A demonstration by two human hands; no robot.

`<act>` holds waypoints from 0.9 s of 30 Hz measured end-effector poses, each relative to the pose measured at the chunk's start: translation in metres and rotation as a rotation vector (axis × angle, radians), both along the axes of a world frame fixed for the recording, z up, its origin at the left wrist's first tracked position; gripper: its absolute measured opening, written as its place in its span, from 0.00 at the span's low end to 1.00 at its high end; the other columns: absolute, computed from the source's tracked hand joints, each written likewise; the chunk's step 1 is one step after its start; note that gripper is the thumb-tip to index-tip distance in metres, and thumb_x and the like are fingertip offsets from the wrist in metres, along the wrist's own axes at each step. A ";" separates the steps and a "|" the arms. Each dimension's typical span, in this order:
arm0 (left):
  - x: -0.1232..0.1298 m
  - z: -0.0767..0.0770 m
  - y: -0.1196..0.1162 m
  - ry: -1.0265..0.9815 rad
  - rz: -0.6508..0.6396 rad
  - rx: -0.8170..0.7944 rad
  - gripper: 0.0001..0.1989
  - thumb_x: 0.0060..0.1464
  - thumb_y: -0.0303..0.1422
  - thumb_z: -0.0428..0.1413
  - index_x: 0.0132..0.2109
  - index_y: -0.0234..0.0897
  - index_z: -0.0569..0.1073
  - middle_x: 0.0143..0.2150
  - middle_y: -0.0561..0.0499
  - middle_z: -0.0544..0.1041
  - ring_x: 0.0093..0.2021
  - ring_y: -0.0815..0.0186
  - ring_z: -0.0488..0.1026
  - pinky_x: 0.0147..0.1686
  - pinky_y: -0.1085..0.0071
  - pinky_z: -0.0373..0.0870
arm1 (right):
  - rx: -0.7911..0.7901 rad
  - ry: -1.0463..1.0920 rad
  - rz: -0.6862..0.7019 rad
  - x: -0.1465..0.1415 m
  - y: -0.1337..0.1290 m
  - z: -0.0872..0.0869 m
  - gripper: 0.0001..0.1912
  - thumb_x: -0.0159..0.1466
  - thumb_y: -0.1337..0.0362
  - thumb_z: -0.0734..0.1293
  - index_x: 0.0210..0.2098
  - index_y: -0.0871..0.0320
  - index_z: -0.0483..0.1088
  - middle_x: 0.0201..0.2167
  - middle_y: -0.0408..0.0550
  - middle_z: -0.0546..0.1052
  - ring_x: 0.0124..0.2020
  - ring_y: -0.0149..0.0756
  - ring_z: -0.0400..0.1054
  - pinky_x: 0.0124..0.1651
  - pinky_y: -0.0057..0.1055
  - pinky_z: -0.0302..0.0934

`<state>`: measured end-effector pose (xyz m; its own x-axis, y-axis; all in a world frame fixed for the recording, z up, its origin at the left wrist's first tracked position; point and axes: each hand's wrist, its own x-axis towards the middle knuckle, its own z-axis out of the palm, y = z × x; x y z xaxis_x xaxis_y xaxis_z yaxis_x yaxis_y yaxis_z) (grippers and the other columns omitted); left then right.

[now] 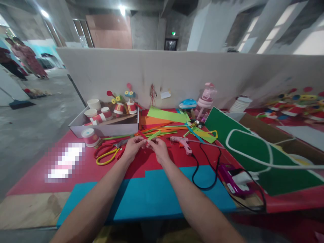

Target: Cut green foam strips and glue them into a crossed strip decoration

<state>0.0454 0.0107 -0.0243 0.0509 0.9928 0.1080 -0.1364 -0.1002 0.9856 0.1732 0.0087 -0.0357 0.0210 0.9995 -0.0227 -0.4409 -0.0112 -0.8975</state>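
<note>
Above the red-covered table, my left hand (134, 147) and my right hand (160, 148) meet with their fingertips nearly touching. A short red paper strip (142, 135) sticks up from the pinched fingers of my left hand. From my right hand's pinch a light green paper strip (154, 135) slants up to the right. Whether the two strips are joined is hidden by my fingers. Left of my hands lie scissors with yellow and red handles (108, 158). A pink glue gun (182, 143) rests to their right, a cord trailing from it.
Green and orange paper strips (165, 127) lie behind my hands. At the left back, a white box (108, 131) holds paper cups and figures; a paper cup (90, 136) stands before it. Blue sheets (149, 197) cover the front edge. A purple power strip (234, 180) and green board (253, 158) are right.
</note>
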 end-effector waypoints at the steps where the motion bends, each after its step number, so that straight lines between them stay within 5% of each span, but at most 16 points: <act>1: -0.001 0.000 0.000 -0.002 0.003 -0.011 0.13 0.41 0.39 0.64 0.28 0.33 0.73 0.22 0.53 0.73 0.22 0.72 0.67 0.26 0.75 0.62 | -0.001 -0.007 -0.003 -0.001 0.000 -0.001 0.15 0.43 0.58 0.75 0.25 0.58 0.68 0.22 0.40 0.72 0.26 0.29 0.67 0.35 0.30 0.67; 12: -0.002 -0.005 -0.001 -0.011 0.027 -0.090 0.12 0.44 0.39 0.63 0.30 0.33 0.74 0.23 0.51 0.74 0.23 0.71 0.69 0.27 0.75 0.64 | 0.002 -0.097 -0.096 -0.015 -0.007 -0.005 0.13 0.50 0.55 0.71 0.27 0.57 0.68 0.24 0.45 0.76 0.27 0.35 0.71 0.34 0.32 0.66; 27: -0.003 -0.006 0.002 -0.090 0.034 -0.100 0.10 0.43 0.37 0.64 0.28 0.34 0.74 0.22 0.53 0.74 0.22 0.72 0.67 0.26 0.75 0.64 | -0.007 -0.037 0.001 -0.012 0.003 -0.005 0.14 0.48 0.55 0.73 0.23 0.58 0.68 0.20 0.42 0.74 0.21 0.34 0.69 0.33 0.35 0.66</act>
<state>0.0421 0.0129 -0.0300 0.0118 0.9999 0.0107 -0.2225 -0.0078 0.9749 0.1609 0.0113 -0.0406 0.0211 0.9993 -0.0292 -0.4077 -0.0181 -0.9129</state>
